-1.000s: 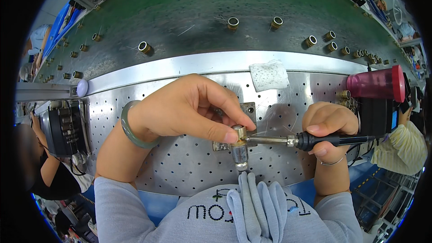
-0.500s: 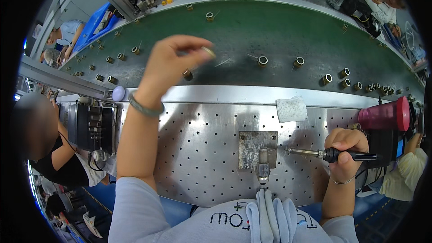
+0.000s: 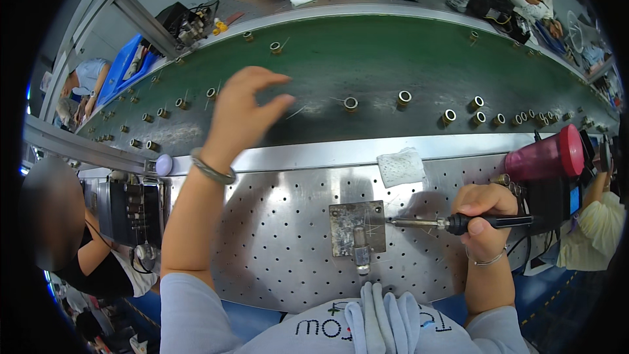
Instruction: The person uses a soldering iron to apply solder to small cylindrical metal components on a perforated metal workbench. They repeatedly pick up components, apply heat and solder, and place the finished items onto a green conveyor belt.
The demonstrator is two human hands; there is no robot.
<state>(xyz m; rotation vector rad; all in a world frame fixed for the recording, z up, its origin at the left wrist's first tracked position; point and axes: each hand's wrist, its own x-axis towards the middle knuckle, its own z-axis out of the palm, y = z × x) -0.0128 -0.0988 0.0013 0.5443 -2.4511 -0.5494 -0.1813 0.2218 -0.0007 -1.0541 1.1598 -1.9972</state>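
My left hand (image 3: pixel 244 110) reaches out over the green conveyor belt (image 3: pixel 367 59), fingers spread and empty, near small brass rings (image 3: pixel 351 103) lying on the belt. My right hand (image 3: pixel 483 213) grips a black-handled soldering iron (image 3: pixel 458 223) held level, its metal tip pointing left toward a square metal fixture (image 3: pixel 357 228) on the perforated steel worktop (image 3: pixel 275 236). The fixture holds no ring that I can see.
A white sponge pad (image 3: pixel 401 166) lies at the worktop's far edge. A pink cup (image 3: pixel 547 155) stands at the right on the iron stand. A black device (image 3: pixel 131 210) sits at left. Other people work beside me and across the belt.
My left hand left the fixture, where it held a brass part against the iron tip, and stretched out over the belt. The right hand drew the iron slightly to the right.
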